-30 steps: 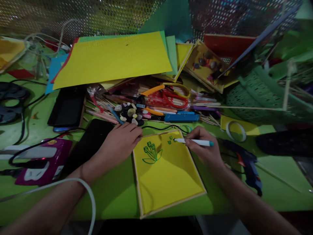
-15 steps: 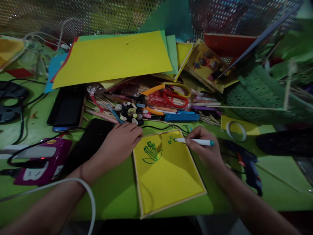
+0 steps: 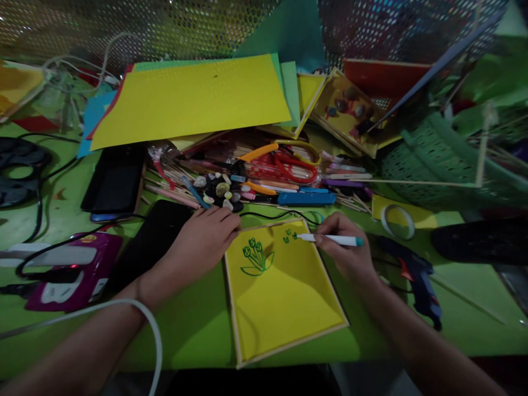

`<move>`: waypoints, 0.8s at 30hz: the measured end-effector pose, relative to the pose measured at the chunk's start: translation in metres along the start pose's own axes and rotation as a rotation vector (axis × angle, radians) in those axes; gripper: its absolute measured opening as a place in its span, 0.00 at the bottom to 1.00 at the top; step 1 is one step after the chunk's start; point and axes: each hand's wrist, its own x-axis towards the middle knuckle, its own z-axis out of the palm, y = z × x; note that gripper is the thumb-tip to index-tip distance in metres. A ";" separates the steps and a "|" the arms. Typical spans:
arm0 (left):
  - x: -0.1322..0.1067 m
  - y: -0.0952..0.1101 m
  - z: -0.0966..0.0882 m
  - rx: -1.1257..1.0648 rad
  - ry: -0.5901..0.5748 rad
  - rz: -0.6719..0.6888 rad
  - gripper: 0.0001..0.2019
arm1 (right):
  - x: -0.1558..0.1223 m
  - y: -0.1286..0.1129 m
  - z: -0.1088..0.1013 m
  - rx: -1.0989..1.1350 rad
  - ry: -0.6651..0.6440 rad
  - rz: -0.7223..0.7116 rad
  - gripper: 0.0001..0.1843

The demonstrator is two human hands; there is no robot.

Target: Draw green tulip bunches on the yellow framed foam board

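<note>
A yellow sheet [image 3: 289,308] edged with thin wooden sticks lies on the green table in front of me. It carries a green drawing of tulips [image 3: 258,257] at the upper left and a few small green buds [image 3: 287,237] at the upper right. My right hand [image 3: 345,247] pinches a white marker [image 3: 338,240] with a teal end, its tip at the rightmost bud. My left hand [image 3: 210,234] rests flat by the sheet's upper left corner, fingers extended and holding nothing, close to a black phone-like slab [image 3: 159,231].
Behind lie scissors [image 3: 295,170], a blue cutter [image 3: 307,198], pebbles [image 3: 221,190] and wooden sticks. Yellow card [image 3: 190,102] tops a paper stack. At right are a glue gun [image 3: 416,278], a tape roll [image 3: 398,221] and a green basket [image 3: 433,159]. A purple power strip [image 3: 103,258] sits left.
The marker tip has shifted very slightly right, and the rightmost bud looks a little darker. My left hand and the yellow sheet stay in place.
</note>
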 end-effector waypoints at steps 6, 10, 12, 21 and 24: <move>-0.001 0.000 0.001 0.010 0.012 0.008 0.05 | 0.000 0.001 0.001 0.071 -0.002 0.016 0.09; -0.001 0.000 0.001 0.003 0.008 0.013 0.06 | 0.002 0.002 0.004 0.094 -0.039 0.006 0.09; -0.001 0.000 0.002 0.005 0.020 0.016 0.07 | 0.003 0.002 0.005 0.076 -0.032 0.004 0.10; -0.001 0.001 0.002 0.016 0.039 0.026 0.07 | 0.003 0.001 0.007 0.052 -0.053 -0.013 0.09; -0.001 0.001 0.001 0.017 0.033 0.019 0.07 | 0.003 0.002 0.007 0.048 -0.054 -0.025 0.09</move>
